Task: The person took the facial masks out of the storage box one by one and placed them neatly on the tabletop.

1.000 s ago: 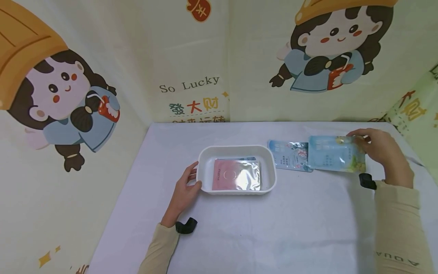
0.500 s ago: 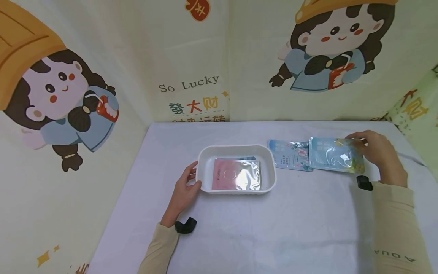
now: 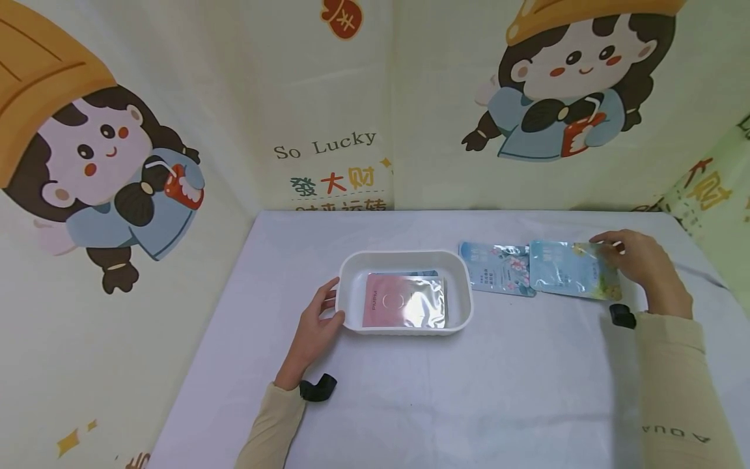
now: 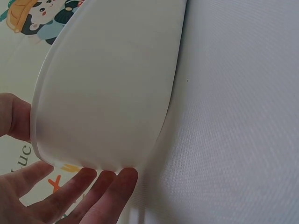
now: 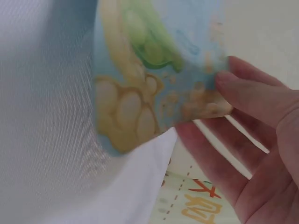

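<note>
A white oblong tray [image 3: 404,331] holds a pink and silver flat sachet [image 3: 394,301], with a bluish sachet [image 3: 426,273] showing behind it. At the tray's left end my left hand [image 3: 316,329] holds the rim, its thumb at the edge and its fingertips [image 4: 127,176] against the outer wall. My right hand [image 3: 647,267] pinches the right end of a light blue sachet [image 3: 571,270], its thumb on the face and other fingers behind. Bean pods and nuts are printed on that sachet's corner [image 5: 135,112] in the right wrist view.
Another blue sachet [image 3: 498,268] with pink flowers lies between the tray and the held one, its right edge meeting the held sachet. A white cloth [image 3: 469,404] covers the table. Behind it hangs a printed cream curtain [image 3: 433,130].
My right hand has come slightly left and nearer to me, lowering the light blue sachet a little. The left hand and the tray stay in place.
</note>
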The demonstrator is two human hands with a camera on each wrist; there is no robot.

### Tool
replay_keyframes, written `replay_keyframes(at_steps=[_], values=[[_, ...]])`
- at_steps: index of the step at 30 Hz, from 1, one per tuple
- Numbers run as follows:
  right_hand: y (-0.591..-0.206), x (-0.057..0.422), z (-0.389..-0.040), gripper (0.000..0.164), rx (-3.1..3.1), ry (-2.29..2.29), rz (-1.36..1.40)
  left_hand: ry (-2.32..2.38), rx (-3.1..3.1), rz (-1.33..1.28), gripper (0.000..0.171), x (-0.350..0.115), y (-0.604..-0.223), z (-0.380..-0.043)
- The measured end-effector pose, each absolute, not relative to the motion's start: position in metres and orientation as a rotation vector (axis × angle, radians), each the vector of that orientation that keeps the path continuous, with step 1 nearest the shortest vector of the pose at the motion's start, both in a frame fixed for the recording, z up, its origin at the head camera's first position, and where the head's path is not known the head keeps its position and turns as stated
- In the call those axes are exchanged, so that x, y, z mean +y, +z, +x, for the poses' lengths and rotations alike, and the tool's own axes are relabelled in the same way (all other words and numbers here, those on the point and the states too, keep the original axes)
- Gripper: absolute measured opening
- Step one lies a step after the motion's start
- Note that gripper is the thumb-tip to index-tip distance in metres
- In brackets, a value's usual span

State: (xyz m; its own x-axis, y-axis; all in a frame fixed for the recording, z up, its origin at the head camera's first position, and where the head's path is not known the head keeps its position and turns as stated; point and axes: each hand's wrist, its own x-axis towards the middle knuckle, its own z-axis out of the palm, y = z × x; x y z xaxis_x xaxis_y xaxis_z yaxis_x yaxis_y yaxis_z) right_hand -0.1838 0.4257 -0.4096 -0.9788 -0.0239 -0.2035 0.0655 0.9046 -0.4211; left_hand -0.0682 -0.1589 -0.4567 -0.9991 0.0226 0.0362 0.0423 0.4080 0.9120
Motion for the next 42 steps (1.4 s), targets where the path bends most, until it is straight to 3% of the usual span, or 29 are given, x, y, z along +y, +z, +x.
replay_keyframes(at_steps=[19, 42], values=[[-0.417, 0.414, -0.176, 0.042, 2.882, -0.674, 0.023, -1.696, -2.617, -0.071, 0.061, -0.159, -0.456, -0.067], [-0.385, 0.358, -0.165, 0.055, 2.892, -0.867, -0.225, -1.718, -2.62, -0.037, 0.059, -0.158, -0.456, -0.066]])
